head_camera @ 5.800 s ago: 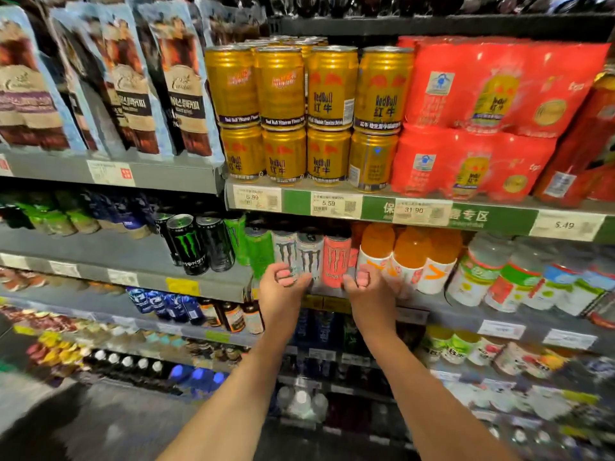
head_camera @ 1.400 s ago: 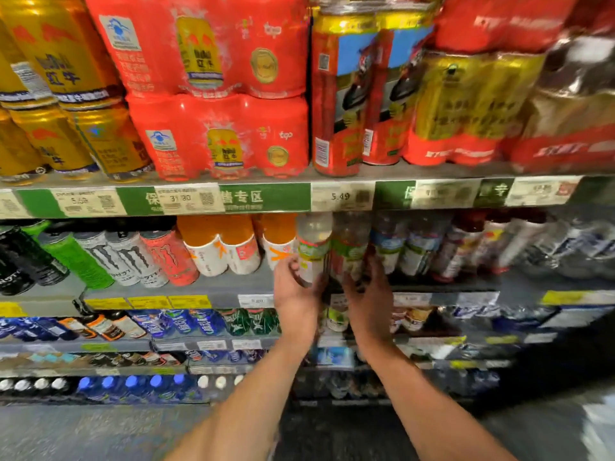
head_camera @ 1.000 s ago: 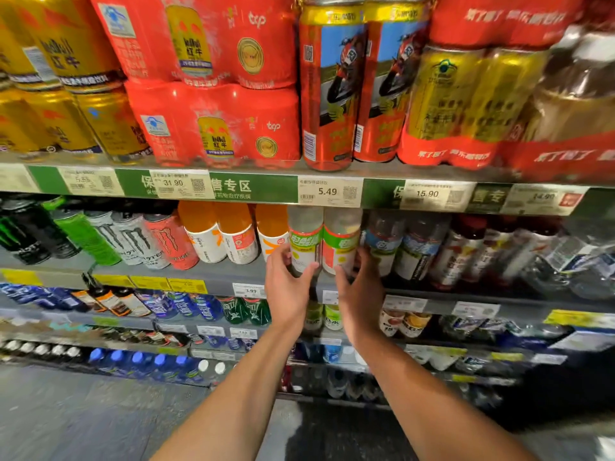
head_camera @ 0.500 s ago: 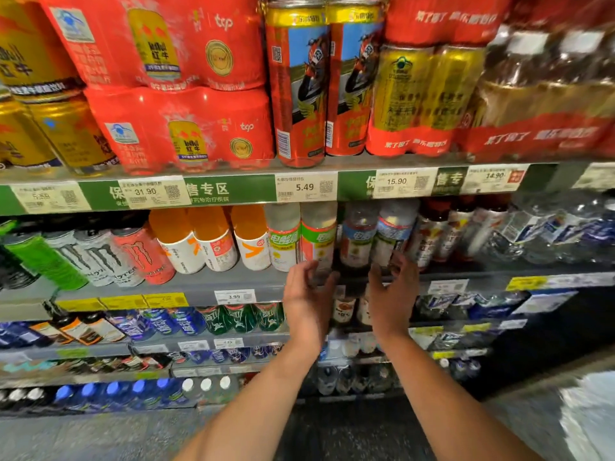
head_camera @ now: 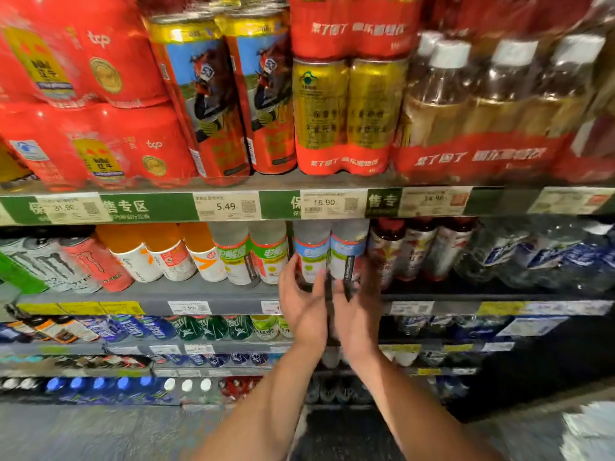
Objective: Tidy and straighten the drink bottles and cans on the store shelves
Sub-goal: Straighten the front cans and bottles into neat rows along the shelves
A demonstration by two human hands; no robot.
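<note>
Blue-banded bottles sit at centre frame on the grey middle shelf (head_camera: 213,294), two side by side and upright, long axes vertical with caps hidden behind the green price rail (head_camera: 149,207) above. The left blue-label bottle (head_camera: 311,254) is directly ahead of the left hand (head_camera: 301,306); the right blue-label bottle (head_camera: 346,251) is directly ahead of the right hand (head_camera: 357,314). Each hand has its own bottle, so neither needs to cross over.

Left hand: fingers curled around the lower body of its bottle from the left side, thumb up by the label — looks like a grip, though motion blur softens the contact. Right hand: fingers wrapped on the lower right of its bottle, thumb lying up the front; also reads as holding. The two hands are nearly touching between the bottles.

Just left of the pair, the green-label bottles (head_camera: 253,257) stand upright and already face out. Just right, the red-capped bottles (head_camera: 416,247) look blurred; which way their labels face is not clear.

Likely step: twist each bottle on its vertical axis to bring the label forward — the right one shows a dark barcode strip at the front, so it probably needs the bigger turn. Risk: neighbours are tight on both sides, so a wide twist could nudge them.
</note>
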